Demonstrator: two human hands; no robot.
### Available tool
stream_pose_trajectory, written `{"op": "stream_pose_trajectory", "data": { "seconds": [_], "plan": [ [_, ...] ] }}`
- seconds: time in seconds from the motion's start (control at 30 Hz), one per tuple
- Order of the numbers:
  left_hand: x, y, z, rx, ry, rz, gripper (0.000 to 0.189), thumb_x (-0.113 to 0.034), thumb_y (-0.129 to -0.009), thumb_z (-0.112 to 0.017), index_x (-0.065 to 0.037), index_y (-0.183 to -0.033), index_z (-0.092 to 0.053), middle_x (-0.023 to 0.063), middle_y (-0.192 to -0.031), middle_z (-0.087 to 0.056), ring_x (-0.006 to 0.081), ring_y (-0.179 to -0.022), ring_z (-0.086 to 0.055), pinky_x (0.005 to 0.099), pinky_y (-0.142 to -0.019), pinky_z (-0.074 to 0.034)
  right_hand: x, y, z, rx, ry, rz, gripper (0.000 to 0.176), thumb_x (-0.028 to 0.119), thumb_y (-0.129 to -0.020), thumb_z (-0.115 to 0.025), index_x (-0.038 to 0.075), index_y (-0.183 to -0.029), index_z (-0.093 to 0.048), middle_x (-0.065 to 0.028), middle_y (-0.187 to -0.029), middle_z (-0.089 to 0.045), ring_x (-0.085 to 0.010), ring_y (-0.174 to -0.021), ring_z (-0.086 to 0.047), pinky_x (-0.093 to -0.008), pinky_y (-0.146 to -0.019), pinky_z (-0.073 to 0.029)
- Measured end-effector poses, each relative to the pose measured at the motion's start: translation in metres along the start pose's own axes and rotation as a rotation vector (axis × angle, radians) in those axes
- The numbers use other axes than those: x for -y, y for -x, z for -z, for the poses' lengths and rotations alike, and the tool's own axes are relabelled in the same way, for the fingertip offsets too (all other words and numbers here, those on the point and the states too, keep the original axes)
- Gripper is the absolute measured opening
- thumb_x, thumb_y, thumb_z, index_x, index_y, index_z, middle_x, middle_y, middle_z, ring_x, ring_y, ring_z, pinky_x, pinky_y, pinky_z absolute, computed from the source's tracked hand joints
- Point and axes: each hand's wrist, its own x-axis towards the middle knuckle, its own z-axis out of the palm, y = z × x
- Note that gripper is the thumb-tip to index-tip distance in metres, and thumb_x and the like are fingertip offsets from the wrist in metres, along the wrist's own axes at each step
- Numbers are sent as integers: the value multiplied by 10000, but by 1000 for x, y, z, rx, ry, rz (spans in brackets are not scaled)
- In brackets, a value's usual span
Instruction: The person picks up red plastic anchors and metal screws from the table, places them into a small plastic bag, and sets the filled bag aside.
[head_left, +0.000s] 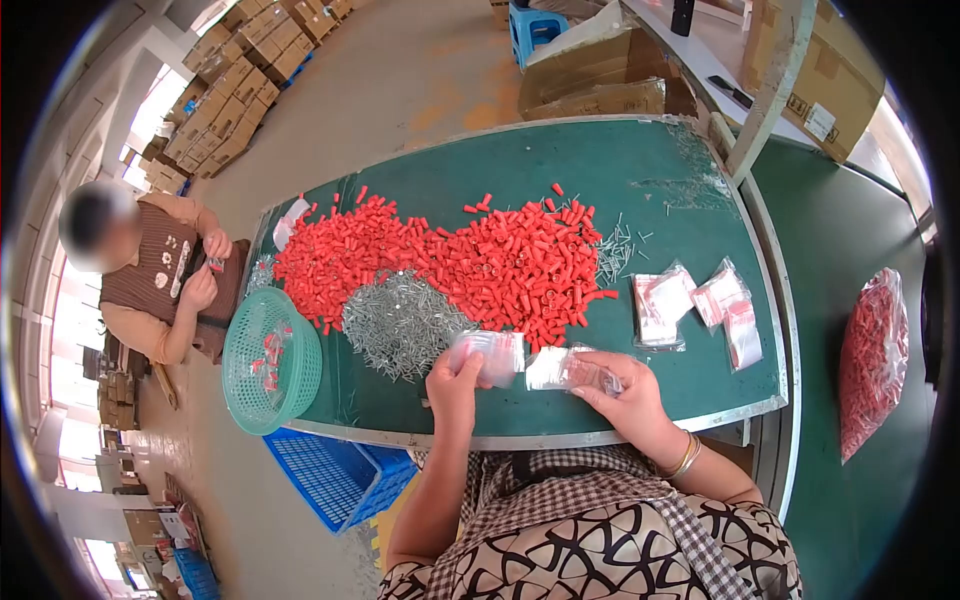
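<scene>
My left hand (455, 388) is closed on a stack of small clear plastic bags (505, 352), thumb on top. Close beside it, my right hand (630, 400) pinches a small plastic bag (548, 370) with a white part facing up; I cannot make out its contents. Both hands are over the near edge of the green table (690, 400). Just beyond them lie a pile of thin metal screws or nails (400, 325) and a large heap of red plastic caps (520, 265). To the right rest several flat bags with white and red inserts (660, 300).
A green plastic basket (235, 365) with a few red and white pieces stands at the table's left end, above a blue crate (325, 485). Across from it sits a co-worker (160, 270) handling a small piece. A bag of red caps (872, 365) lies on the right-hand surface.
</scene>
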Motion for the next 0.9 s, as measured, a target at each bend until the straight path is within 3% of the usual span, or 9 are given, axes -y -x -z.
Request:
{"op": "stream_pose_trajectory", "data": {
  "seconds": [0.1,0.23,0.3,0.47,0.57,0.7,0.73,0.83,0.9],
  "plan": [
    [-18,12,-7,129,328,110,216,-70,-908,-600,30,-1095,-643,68,-944,-681,123,-730,-638,249,-607,-508,2,-7,-19,70,-703,-263,708,165,-773,-809,48,-1378,-459,-79,-1181,-634,-172,-1063,-613,-320,-930,-477],
    [-24,46,-36,248,343,124,238,-66,-915,-589,26,-1130,-635,66,-1018,-672,127,-852,-635,260,-727,-515,10,-18,-53,30,-876,-134,786,172,-771,-818,35,-1417,-390,-67,-1207,-589,-158,-1092,-571,-312,-950,-456],
    [-15,56,-49,217,112,-36,202,-80,-910,-609,3,-1091,-649,58,-1014,-675,109,-877,-625,268,-760,-505,9,-21,-62,97,-868,-133,812,188,-767,-825,37,-1424,-374,-67,-1207,-580,-148,-1100,-554,-311,-957,-449],
    [-22,61,-56,162,-537,-512,243,-33,-775,-644,-1,-1016,-643,148,-1051,-575,333,-948,-588,396,-799,-491,-2,-19,-77,-34,-1120,-332,240,139,-950,-610,8,-1150,-581,-66,-1070,-626,-145,-986,-600,-314,-857,-508],
    [-26,64,-59,174,-843,-724,262,-59,-772,-668,-30,-1032,-651,128,-1054,-587,319,-959,-584,396,-826,-479,-2,-20,-67,-56,-1334,-477,248,167,-964,-592,16,-1161,-575,-76,-1053,-634,-157,-973,-612,-323,-860,-517],
    [-39,72,-46,283,-618,-738,230,-64,-775,-702,-25,-998,-662,132,-1053,-601,325,-941,-581,401,-792,-490,-24,-16,-41,-210,-1474,-425,134,146,-947,-597,69,-1056,-579,-105,-1046,-638,-207,-931,-626,-371,-845,-540],
    [-23,68,-34,150,-654,-816,233,-60,-768,-711,-26,-994,-667,137,-1053,-610,321,-937,-583,399,-791,-488,-18,-15,-26,-257,-1423,-428,94,107,-932,-593,106,-1023,-568,-100,-1031,-635,-213,-889,-623,-395,-783,-549],
    [-8,56,-9,20,-876,-644,303,-59,-769,-710,-19,-1062,-642,147,-1062,-608,324,-953,-577,411,-821,-475,-27,-9,6,-240,-1451,-442,222,90,-906,-620,140,-1110,-549,-31,-882,-585,-89,-637,-496,-226,-543,-446],
    [1,58,-8,47,-970,-627,342,-77,-776,-701,-14,-1103,-622,145,-1087,-598,323,-981,-561,421,-845,-466,-25,-9,16,-224,-1367,-469,181,138,-933,-611,145,-1102,-547,8,-767,-495,-74,-568,-390,-201,-476,-338]
  ]
}}
